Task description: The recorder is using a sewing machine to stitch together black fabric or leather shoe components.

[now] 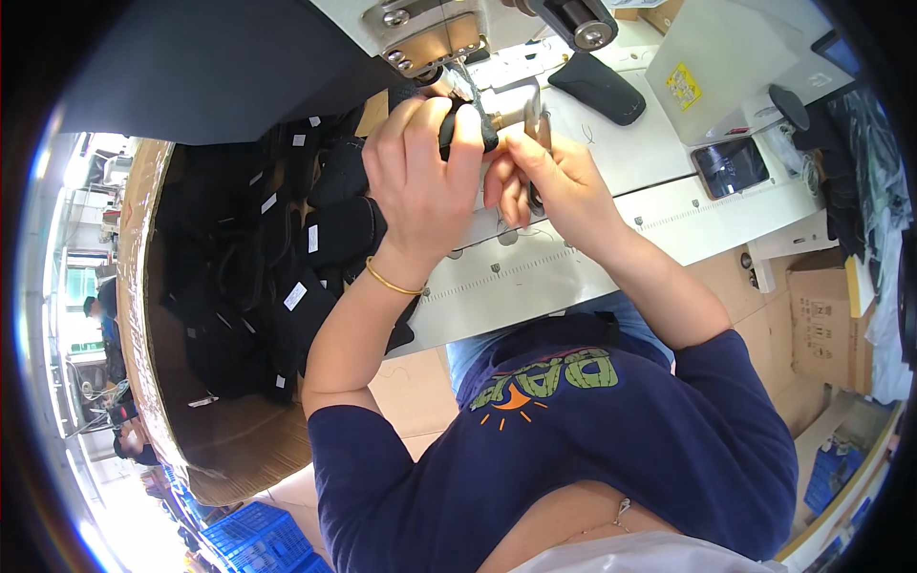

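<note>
My left hand is closed round a small black padded fabric piece, fingers bent over its top, right below the sewing machine head. The machine's metal foot and needle area hide part of the piece. On its right side, my right hand pinches at the edge of the same piece with thumb and forefinger, the other fingers curled under. A curved metal part passes behind my right fingers; I cannot tell whether it belongs to the machine. A black pouch-shaped piece lies flat on the white table beyond.
At left, a large cardboard box holds many black padded pieces with white labels. A phone rests on the white machine table. A blue crate stands at lower left, another cardboard box at right.
</note>
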Motion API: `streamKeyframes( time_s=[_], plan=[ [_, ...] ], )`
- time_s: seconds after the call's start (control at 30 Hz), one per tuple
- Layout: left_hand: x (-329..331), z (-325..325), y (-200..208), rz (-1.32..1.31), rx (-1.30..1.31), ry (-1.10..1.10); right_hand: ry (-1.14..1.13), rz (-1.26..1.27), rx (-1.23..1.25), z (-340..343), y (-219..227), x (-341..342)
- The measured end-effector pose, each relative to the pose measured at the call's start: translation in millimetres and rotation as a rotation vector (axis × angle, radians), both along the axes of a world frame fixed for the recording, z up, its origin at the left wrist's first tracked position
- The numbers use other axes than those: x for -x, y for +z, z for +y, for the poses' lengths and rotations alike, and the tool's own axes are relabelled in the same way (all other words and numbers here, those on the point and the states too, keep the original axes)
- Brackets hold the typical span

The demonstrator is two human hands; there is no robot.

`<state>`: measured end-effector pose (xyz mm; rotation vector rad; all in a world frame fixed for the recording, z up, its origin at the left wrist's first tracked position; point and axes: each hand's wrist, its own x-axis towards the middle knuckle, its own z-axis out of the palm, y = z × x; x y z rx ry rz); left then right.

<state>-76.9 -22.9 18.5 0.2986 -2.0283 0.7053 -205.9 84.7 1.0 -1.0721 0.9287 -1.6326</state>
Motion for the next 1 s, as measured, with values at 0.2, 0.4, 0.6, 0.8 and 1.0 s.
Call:
streamKeyframes(
  time_s=[0.2,0.4,0.6,0.8,1.0],
  plan=[
    [-59.7,-10.9,12.5,0.063,-1.626,-0.22,-0.296,0.749,0.091,16.6,-22.7,18.2],
    [-62.0,-15.3,7.4,-0.134,-2.225,-0.457,-0.277,0.998,0.173,7.2,-42.5,8.0],
    [-54.9,-15.9,-3.4,-0.194,-2.158,-0.437,-0.257,1.104,0.313,6.1,-48.7,18.9],
    [-59.4,-25.7,-3.3,-0.055,-2.606,-0.648,-0.309,1.254,0.515,36.8,-27.8,0.4],
    [-63.8,-20.0,-15.9,0.047,-2.245,-0.666,-0.092,0.221,-0.14,25.6,-50.4,7.8]
  ],
)
